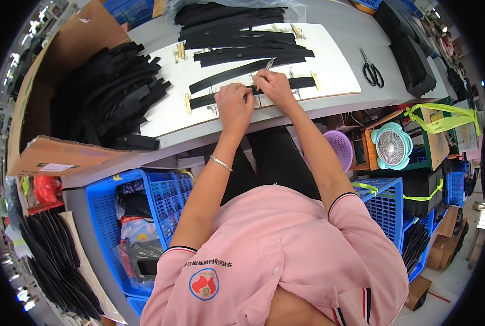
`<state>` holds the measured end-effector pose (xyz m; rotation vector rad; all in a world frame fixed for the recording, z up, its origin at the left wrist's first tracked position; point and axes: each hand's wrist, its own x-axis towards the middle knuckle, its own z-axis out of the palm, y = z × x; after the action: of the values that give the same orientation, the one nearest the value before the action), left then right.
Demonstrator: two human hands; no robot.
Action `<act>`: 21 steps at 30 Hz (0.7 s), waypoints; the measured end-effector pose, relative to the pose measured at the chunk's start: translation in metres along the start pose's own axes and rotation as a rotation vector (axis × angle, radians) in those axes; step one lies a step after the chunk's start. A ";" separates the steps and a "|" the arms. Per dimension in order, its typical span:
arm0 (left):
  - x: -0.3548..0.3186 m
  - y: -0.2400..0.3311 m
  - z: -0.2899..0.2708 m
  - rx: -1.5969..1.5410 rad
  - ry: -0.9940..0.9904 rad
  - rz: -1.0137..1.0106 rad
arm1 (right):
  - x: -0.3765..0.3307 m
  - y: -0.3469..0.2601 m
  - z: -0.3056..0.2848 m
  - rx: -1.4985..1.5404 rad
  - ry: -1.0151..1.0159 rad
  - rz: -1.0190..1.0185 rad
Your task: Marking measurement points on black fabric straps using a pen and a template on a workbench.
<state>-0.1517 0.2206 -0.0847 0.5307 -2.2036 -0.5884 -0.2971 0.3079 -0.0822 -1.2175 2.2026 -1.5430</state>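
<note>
A black strip (204,101) lies across the white board (337,69) near the table's front edge, between small yellowish end markers. My left hand (235,106) is closed over the middle of this strip, with its fingertips partly hidden. Close beside it, my right hand (275,89) grips a slim silver pen (270,63) that points up and away, its lower end hidden by the fingers. Just beyond the hands lies another black strip (215,79), slightly slanted. Farther back, several more black strips (242,39) are spread in rows.
At the left, a cardboard box (68,155) is heaped with black strips (112,92). Black-handled scissors (371,73) and a stack of black pieces (413,68) sit at the right. Below the table are blue baskets (104,217), a purple basket (340,149) and a turquoise fan (391,145).
</note>
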 end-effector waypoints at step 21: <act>0.000 0.001 0.001 -0.025 -0.001 0.026 | -0.012 -0.010 -0.029 0.242 -0.012 0.059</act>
<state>-0.1525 0.2214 -0.0849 0.4879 -2.1976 -0.6016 -0.3002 0.3354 -0.0645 -1.0757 1.9558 -1.7125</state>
